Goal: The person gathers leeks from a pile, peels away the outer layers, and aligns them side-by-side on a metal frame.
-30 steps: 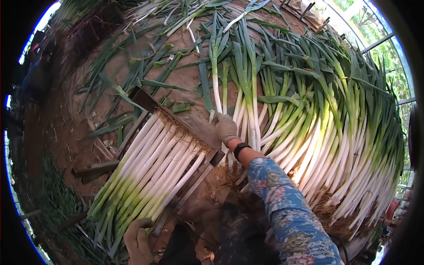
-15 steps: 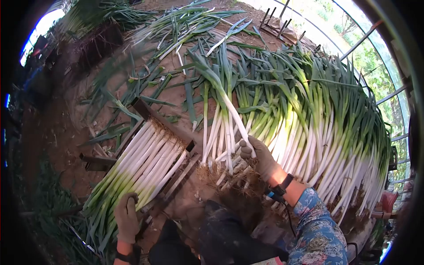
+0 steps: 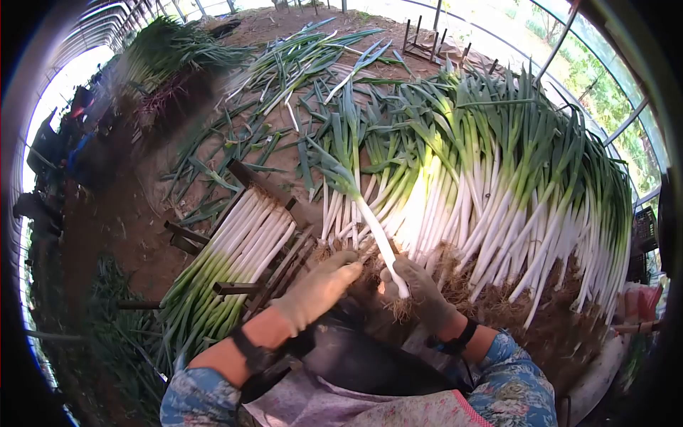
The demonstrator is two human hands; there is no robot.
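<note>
A single leek (image 3: 377,229) with a white stem, green top and brown roots slants in front of me. My right hand (image 3: 421,290), in a tan glove, is closed around its lower stem, just above the roots. To its left, my gloved left hand (image 3: 324,285) reaches over the ground, apart from the leek; its fingers are bent together, and whether anything lies between them is hidden. Beyond my left forearm, a row of leeks (image 3: 242,242) rests in a metal frame (image 3: 260,183), roots toward the far plate. Many leeks (image 3: 498,185) lie side by side on the right.
Loose leeks (image 3: 299,60) and cut green leaves (image 3: 203,171) lie scattered on the brown ground. A dark upright frame (image 3: 425,44) is at the back. Another heap of green plants (image 3: 167,57) stands at the upper left. A dark crate (image 3: 644,231) sits at the right edge.
My left hand has moved from the framed leeks rightward, close to my right hand. The held leek has come lower and nearer to me, and its root end now shows. The view has shifted.
</note>
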